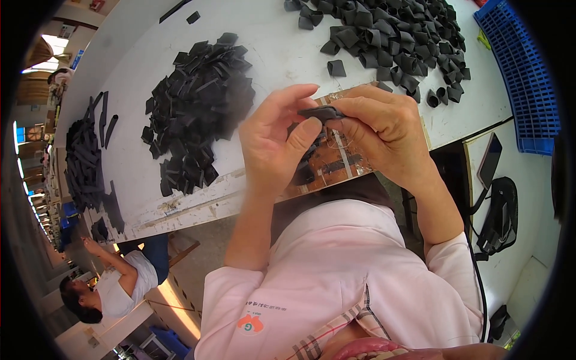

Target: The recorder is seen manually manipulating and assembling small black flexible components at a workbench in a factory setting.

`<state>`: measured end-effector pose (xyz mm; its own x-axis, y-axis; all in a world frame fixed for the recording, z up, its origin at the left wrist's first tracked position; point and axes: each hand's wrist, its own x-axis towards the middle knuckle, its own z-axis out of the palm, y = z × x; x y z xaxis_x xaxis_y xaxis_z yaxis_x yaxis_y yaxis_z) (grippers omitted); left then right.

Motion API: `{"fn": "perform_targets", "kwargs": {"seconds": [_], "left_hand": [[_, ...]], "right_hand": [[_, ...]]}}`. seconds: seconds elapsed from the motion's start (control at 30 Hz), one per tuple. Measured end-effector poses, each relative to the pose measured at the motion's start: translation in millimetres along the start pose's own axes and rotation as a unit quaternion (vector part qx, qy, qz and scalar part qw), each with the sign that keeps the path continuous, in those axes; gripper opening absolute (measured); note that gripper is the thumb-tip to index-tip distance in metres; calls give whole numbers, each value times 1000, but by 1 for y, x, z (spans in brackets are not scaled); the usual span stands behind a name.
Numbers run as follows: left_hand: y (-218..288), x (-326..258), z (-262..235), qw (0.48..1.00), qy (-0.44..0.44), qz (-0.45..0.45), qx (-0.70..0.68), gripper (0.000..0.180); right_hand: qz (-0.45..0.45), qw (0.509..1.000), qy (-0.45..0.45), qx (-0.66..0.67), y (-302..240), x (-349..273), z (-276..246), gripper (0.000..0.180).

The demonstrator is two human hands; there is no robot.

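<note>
A small piece of black fabric is pinched between my two hands, above the table's front edge. My left hand has its thumb under the near side of the piece, with the fingers curled behind. Thumb and forefinger of my right hand close on the other end. Under both hands lies a brown board patched with tape, with dark scraps and loose threads on it. To the left is a heap of flat black fabric pieces. Beyond my right hand spreads a pile of folded black fabric loops.
Black strips are bunched at the white table's far left. A blue plastic basket stands at the right, near a phone and a black cable-like bundle. Another person sits at the lower left.
</note>
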<state>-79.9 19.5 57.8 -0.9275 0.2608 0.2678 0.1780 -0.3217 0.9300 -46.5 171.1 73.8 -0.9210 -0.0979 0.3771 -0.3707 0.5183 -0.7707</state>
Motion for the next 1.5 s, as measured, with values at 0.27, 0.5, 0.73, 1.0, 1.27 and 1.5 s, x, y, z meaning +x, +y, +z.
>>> {"fn": "perform_targets", "kwargs": {"seconds": [0.27,0.5,0.73,1.0,1.27,1.5], "left_hand": [[-15,3,-17,998,-26,59,-27,8],[-3,-3,-7,984,-30,114,137,11],[1,2,-2,982,-48,113,147,11],[-21,-4,-8,975,-14,179,128,2],[-19,-16,6,993,36,108,37,22],[-3,-38,16,988,58,120,83,36]], "right_hand": [[-54,997,19,-41,-11,6,4,13],[-71,991,100,48,17,-8,23,12],[-46,993,58,93,20,-7,19,12],[-94,993,63,-21,10,-4,20,18],[19,982,104,157,0,-9,10,8],[269,753,74,596,-15,-31,9,29]]}}
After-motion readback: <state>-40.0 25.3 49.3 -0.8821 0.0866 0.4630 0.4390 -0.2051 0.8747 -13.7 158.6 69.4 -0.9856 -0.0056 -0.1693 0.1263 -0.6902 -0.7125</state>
